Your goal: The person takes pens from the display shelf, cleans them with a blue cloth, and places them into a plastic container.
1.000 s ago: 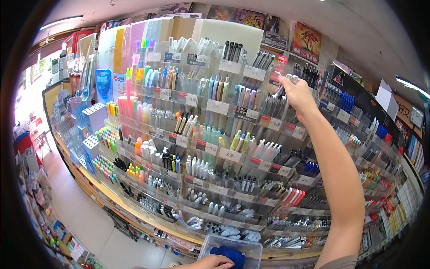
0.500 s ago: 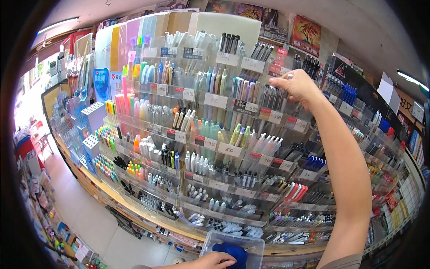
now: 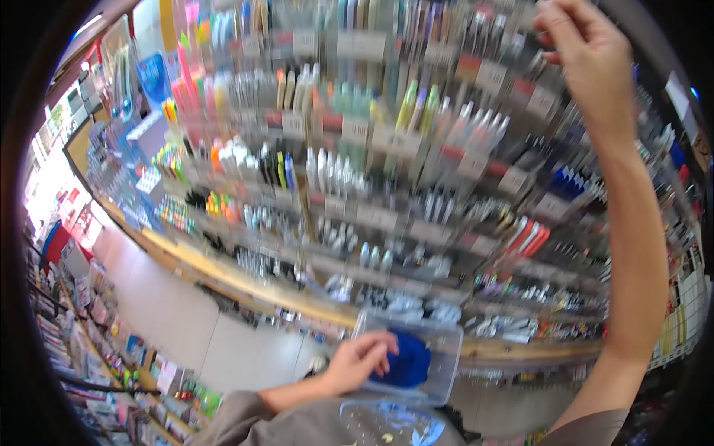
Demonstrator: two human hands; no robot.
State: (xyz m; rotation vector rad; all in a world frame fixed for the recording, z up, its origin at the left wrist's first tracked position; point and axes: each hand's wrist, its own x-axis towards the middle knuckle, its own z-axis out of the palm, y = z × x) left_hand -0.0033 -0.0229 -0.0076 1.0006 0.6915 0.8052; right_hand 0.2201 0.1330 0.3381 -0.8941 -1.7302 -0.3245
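Observation:
My left hand point(image 3: 362, 362) is over the left side of a clear plastic box point(image 3: 444, 372), its fingers loosely bent and apart. A bundled blue cloth point(image 3: 407, 363) lies in the box, right beside those fingers. Raised at the upper right, my right hand point(image 3: 584, 44) is near the upper pen racks with its fingers curled in; blur hides anything between them. Left of it stand dark pens point(image 3: 487, 36) in a clear compartment.
Tiered clear pen racks with price labels point(image 3: 396, 140) fill the view. Below runs a wooden shelf edge point(image 3: 245, 276). A tiled floor point(image 3: 178, 312) and another stocked shelf point(image 3: 111, 357) are at the left.
The view has tipped down and blurred. My right hand has come away from the dark pens, its fingers now curled. My left hand has lifted from lying on the blue cloth.

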